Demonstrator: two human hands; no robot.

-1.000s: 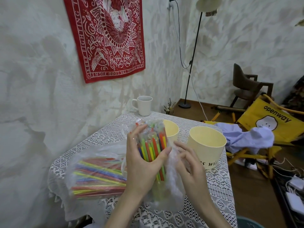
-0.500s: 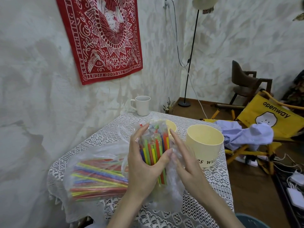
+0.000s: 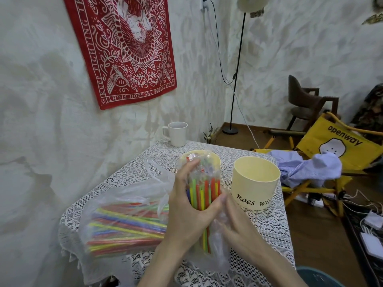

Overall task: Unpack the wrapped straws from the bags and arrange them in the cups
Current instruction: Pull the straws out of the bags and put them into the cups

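Head view: crinkly clear bag (image 3: 209, 251), slender straws (image 3: 204, 192)

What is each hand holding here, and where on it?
The left hand grips the upright bag of straws around its middle, fingers wrapped round the bundle. The right hand rests on the bag's loose lower plastic; whether it pinches it cannot be told.

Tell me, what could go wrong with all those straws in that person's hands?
1. The bundle of straws is half out of its thin bag, gripped only by the left hand; some might slip and scatter.
2. The cream cup stands close by the right hand, so a bump could tip it.
3. The second bag of straws lies near the table's edge and might slide off.
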